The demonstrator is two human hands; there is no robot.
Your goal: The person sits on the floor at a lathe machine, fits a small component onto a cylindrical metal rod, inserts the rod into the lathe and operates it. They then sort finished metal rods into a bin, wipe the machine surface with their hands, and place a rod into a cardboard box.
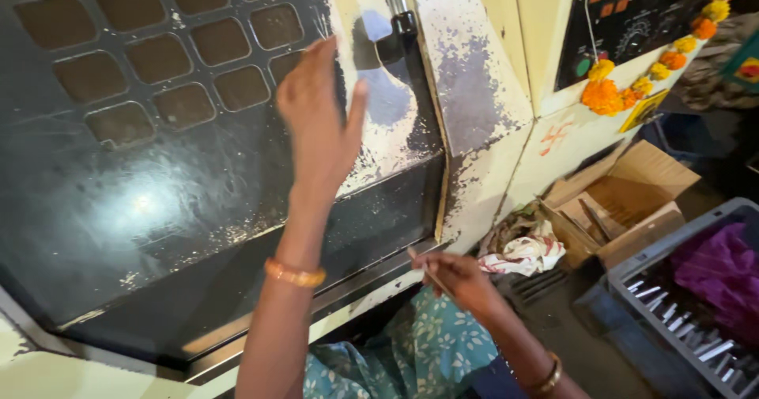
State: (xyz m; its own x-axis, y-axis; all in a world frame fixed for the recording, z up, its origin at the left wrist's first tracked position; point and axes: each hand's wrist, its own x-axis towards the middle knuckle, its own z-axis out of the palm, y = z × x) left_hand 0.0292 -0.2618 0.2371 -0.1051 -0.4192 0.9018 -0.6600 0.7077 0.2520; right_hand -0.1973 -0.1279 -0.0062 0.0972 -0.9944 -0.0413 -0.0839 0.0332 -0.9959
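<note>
My left hand (318,118) is raised with its fingers apart, close to the dark sliding door (158,201) of a machine, just left of the door's metal handle (398,11). It holds nothing. An orange bangle sits on that wrist. My right hand (457,276) is lower, near the door's bottom right corner, pinching a thin pale stick (427,271). The door has a window with several rounded square openings (158,51).
The machine's cream casing (474,90) has worn, flaking paint. A control panel (632,11) hung with an orange flower garland (632,90) is at the upper right. An open cardboard box (617,201), crumpled cloth (526,253) and a grey crate with metal parts (688,320) are on the floor.
</note>
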